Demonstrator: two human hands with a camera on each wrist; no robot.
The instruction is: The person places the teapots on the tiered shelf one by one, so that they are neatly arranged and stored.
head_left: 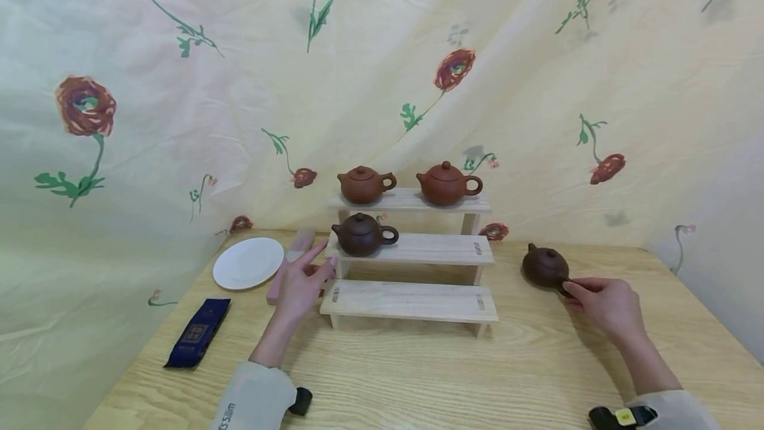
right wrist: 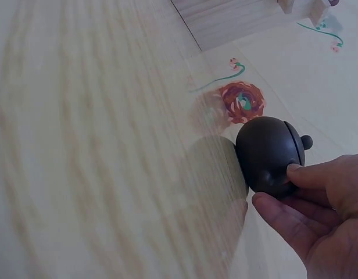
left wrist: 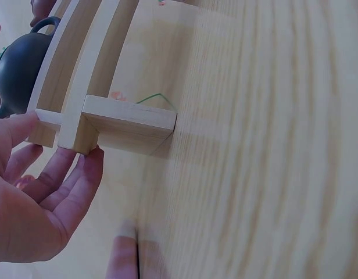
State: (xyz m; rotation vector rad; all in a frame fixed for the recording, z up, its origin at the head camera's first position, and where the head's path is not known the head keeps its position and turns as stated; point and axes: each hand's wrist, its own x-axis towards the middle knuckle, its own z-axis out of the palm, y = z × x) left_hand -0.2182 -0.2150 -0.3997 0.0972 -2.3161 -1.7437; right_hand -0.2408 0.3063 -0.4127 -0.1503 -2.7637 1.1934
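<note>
A dark brown teapot (head_left: 544, 267) is at the right of the table, its spout pointing away. My right hand (head_left: 610, 307) pinches its handle between thumb and fingers; the right wrist view shows the same teapot (right wrist: 266, 152) close up. My left hand (head_left: 301, 284) touches the left end of a three-tier wooden stand (head_left: 412, 300), its fingers against the board edges. On the stand's middle tier sits another dark teapot (head_left: 361, 236). Two reddish-brown teapots, one on the left (head_left: 361, 186) and one on the right (head_left: 444, 184), stand on the top tier.
A white plate (head_left: 248, 263) lies at the table's back left. Beside it is a pinkish flat block (head_left: 276, 290), partly behind my left hand. A dark blue packet (head_left: 198, 334) lies nearer the left edge. A floral cloth (head_left: 370, 71) hangs behind the table.
</note>
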